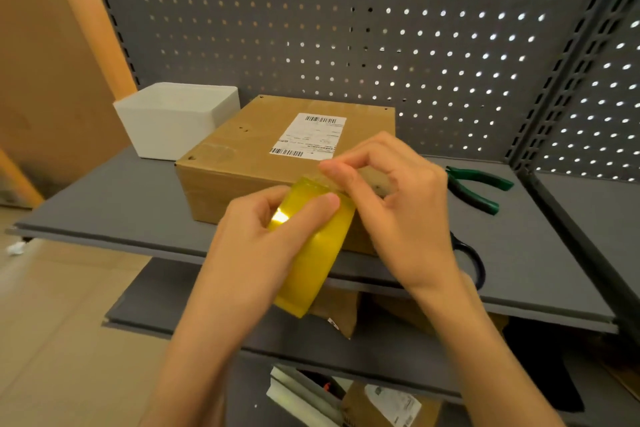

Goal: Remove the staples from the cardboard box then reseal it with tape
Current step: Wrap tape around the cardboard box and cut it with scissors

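A closed brown cardboard box (263,139) with a white shipping label (310,135) lies on the grey shelf (114,204). In front of it my left hand (256,236) grips a yellow roll of tape (317,253), thumb pressed on its outer face. My right hand (398,204) is just right of the roll, thumb and forefinger pinched on the tape's loose end at the roll's top edge. Both hands hover over the box's near side and hide part of it.
A white open bin (173,118) stands left of the box. Green-handled pliers (474,187) lie at the right, and black scissor handles (472,260) peek out behind my right wrist. Pegboard (346,28) backs the shelf. Lower shelves hold more boxes (381,402).
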`<state>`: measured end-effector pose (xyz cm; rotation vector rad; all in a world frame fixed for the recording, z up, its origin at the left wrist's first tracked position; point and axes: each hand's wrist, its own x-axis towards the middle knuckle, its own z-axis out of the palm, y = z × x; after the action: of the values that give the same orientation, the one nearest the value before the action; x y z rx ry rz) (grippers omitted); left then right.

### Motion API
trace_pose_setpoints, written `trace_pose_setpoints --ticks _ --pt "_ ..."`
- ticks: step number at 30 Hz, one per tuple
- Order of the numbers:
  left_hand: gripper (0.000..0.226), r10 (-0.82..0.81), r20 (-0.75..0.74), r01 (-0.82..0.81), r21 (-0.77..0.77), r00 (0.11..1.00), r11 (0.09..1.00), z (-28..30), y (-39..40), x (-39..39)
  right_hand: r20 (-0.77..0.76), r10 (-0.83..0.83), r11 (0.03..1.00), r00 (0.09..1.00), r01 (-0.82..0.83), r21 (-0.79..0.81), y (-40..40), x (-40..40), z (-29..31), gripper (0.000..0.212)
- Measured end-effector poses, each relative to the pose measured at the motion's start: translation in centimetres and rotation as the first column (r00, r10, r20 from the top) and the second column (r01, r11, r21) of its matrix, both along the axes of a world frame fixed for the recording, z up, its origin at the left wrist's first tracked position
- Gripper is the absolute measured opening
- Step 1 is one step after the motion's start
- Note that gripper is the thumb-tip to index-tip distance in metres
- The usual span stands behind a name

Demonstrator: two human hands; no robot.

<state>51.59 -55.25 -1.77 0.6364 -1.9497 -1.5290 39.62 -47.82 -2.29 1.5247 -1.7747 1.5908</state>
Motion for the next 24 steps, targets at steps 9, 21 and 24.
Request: trace_pose_setpoints --ticks 9,21,24 --pt "0.056 0.148 0.002 -0.148 -0.072 0.989 0.986 1.0 2.6 -0.6 -0.004 0.091 0.993 0.996 -0.091 -0.070 2.2 -1.1 2.9 0.011" --pt "0.036 0.166 0.005 -0.165 0.121 0.986 0.979 1.0 4.7 -0.2 0.596 0.418 0.818 0.685 -0.569 0.081 3.5 -4.3 2.1 0.030" --pt "0.034 0.143 -0.008 -0.141 0.133 0.990 0.981 0.6 5.3 -0.1 0.531 0.468 0.807 0.706 -0.587 0.068 4.0 -4.4 2.0 0.013"
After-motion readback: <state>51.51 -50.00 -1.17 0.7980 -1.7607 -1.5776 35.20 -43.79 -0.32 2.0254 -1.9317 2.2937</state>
